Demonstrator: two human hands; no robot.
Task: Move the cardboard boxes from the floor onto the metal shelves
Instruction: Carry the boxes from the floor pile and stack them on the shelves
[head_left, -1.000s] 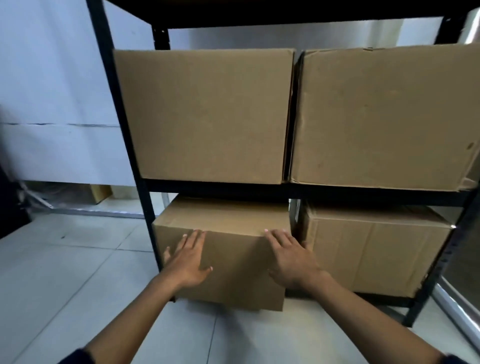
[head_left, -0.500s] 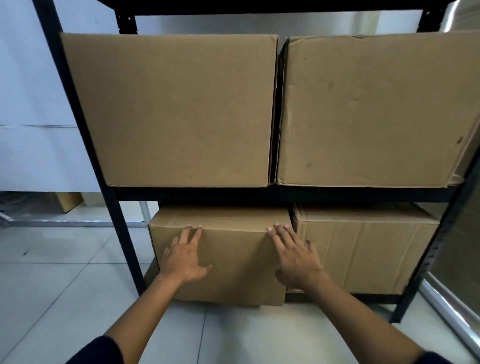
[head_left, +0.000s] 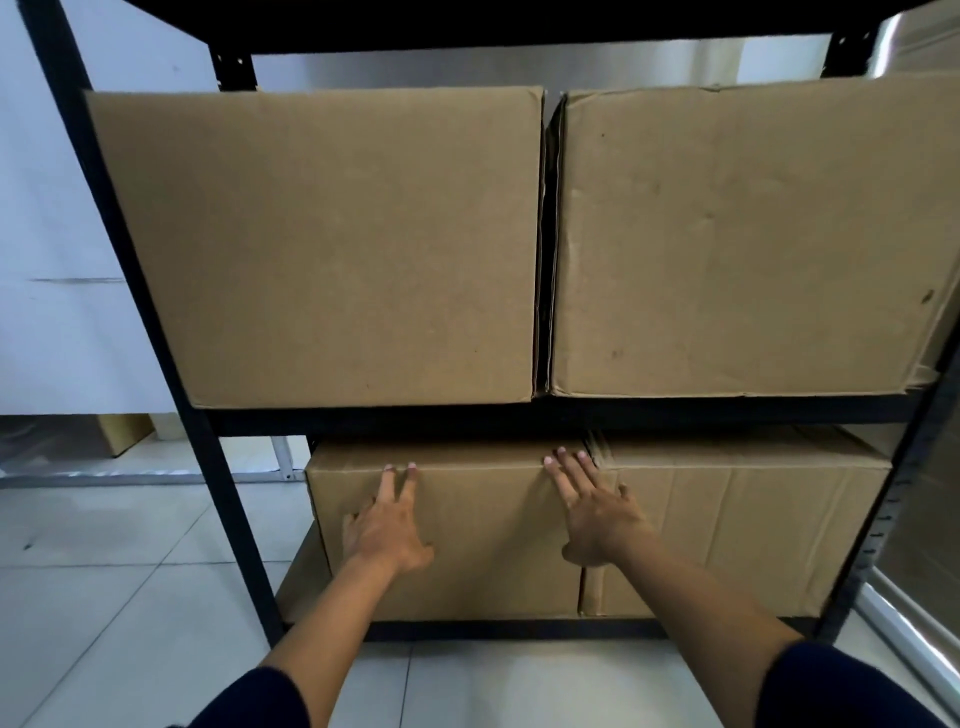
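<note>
— So where is the plain brown cardboard box (head_left: 457, 540) relative to the black metal shelving rack (head_left: 171, 374)?

— On the rack's bottom shelf, at its left end, beside the rack's left front post.

— And the grip?

— Both hands lie flat on the box's front face, grasping nothing. The left hand (head_left: 387, 527) presses left of the face's middle, fingers (head_left: 397, 480) straight and reaching the top front edge. The right hand (head_left: 597, 512) presses at the right end of that face, fingers spread.

— What neighbours it on the rack?

— A creased brown cardboard box (head_left: 748, 530) touches its right side. Directly above, on the middle shelf, two larger brown cardboard boxes (head_left: 332, 244) (head_left: 748, 239) stand side by side.
</note>
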